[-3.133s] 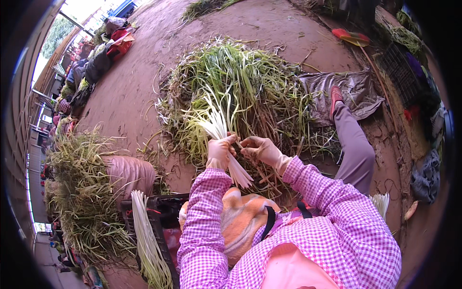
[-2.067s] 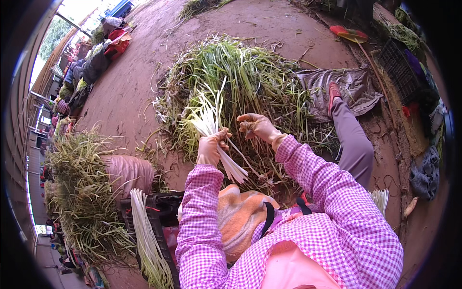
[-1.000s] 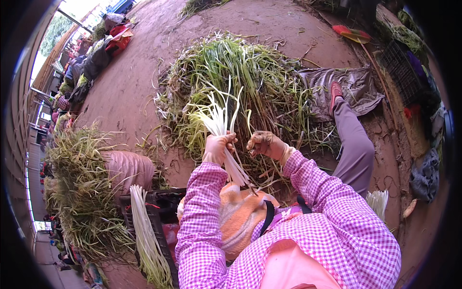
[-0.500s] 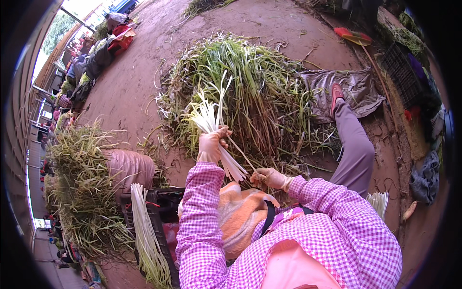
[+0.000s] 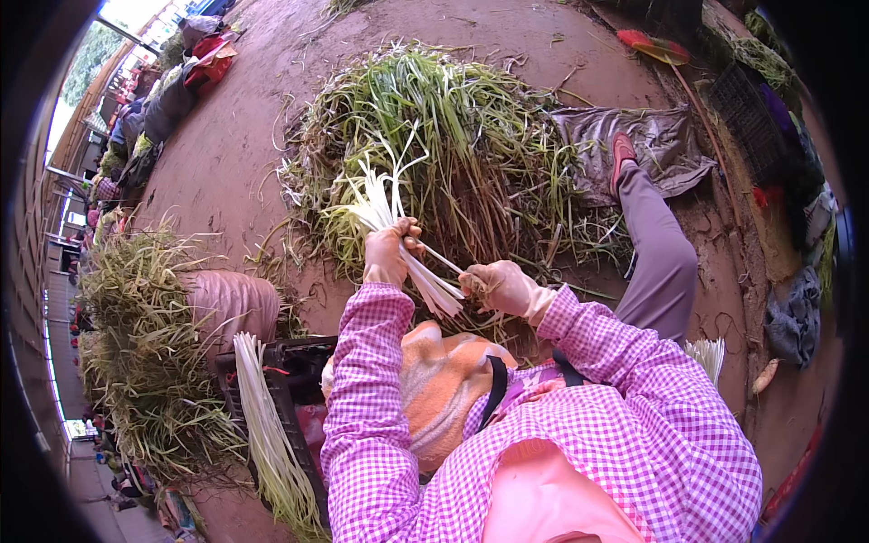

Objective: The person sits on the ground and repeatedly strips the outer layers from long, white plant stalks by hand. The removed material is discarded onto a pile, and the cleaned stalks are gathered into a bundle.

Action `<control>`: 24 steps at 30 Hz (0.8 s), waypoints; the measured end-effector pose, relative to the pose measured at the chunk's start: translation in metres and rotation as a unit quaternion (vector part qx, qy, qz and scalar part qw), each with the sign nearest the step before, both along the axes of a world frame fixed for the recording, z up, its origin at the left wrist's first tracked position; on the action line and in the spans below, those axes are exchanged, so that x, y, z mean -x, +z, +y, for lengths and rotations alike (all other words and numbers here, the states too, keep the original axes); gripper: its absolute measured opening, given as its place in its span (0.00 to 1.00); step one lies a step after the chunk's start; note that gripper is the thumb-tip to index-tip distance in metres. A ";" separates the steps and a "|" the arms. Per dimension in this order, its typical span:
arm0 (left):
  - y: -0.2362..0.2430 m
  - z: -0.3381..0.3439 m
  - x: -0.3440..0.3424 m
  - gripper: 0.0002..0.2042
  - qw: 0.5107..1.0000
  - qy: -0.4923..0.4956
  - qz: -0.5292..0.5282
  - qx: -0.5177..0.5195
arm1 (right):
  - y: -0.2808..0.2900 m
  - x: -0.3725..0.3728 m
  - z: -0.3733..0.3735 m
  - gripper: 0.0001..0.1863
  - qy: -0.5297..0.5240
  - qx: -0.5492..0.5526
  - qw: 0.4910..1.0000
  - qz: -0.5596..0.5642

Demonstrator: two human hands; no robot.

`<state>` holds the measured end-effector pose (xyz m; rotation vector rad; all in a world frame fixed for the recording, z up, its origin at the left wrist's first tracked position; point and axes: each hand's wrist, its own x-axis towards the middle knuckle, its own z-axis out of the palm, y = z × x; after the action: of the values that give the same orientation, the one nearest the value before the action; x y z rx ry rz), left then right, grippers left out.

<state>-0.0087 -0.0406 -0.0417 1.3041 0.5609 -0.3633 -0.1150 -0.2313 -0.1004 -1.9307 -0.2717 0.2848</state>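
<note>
Inside our curled left hand [image 5: 387, 256] we had the bunch of pale stalks [image 5: 373, 210] clamped – and just right of it, our right hand [image 5: 502, 288] pinched one thin stalk [image 5: 443, 261]. Big grassy heap [image 5: 453, 136] sat beyond both.

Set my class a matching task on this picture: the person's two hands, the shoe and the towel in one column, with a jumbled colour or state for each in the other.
Column one
1. Left hand
2. Right hand
3. Shoe
4. Towel

Column two
A. Red, against a greyish sheet
B. Pinching one thin stalk
C. Mostly orange
D. Closed around a bundle of white stalks

Pairs: 1-D, 2-B, 3-A, 4-C
</note>
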 end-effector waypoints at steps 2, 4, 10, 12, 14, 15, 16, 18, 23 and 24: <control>-0.001 0.002 -0.003 0.10 0.999 0.037 -0.009 -0.013 | 0.002 0.013 -0.007 0.11 0.038 0.041 0.996 -0.071; 0.000 0.007 -0.008 0.10 0.998 0.055 -0.013 -0.039 | -0.001 0.028 -0.016 0.13 0.041 0.069 0.995 -0.064; 0.009 0.048 -0.025 0.09 0.988 0.142 -0.045 0.037 | -0.035 0.048 -0.062 0.12 0.184 0.222 0.896 0.338; 0.006 0.050 -0.026 0.09 0.994 0.084 -0.025 0.060 | -0.046 0.038 -0.077 0.14 0.222 0.406 0.859 0.218; 0.002 0.045 -0.026 0.09 0.995 0.068 -0.042 0.066 | -0.051 0.019 -0.087 0.15 0.231 0.504 0.812 0.182; 0.001 0.043 -0.025 0.10 0.995 0.061 -0.043 0.068 | -0.051 0.008 -0.089 0.15 0.182 0.452 0.858 0.158; 0.001 0.041 -0.025 0.10 0.996 0.051 -0.042 0.055 | -0.050 -0.002 -0.087 0.14 0.180 0.461 0.850 0.182; 0.002 0.039 -0.024 0.11 0.996 0.059 -0.029 0.059 | -0.045 -0.019 -0.075 0.16 0.191 0.492 0.830 0.180; 0.003 0.037 -0.023 0.09 0.993 0.054 -0.022 0.102 | -0.037 -0.027 -0.017 0.27 0.026 -0.018 0.998 -0.060; 0.003 0.037 -0.022 0.10 0.991 0.048 -0.030 0.119 | -0.036 -0.025 -0.008 0.20 0.030 -0.069 0.994 0.077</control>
<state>0.0135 -0.0037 -0.0387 1.0505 0.5110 -0.3004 -0.0902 -0.2391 -0.1369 -1.7562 -0.2407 0.4417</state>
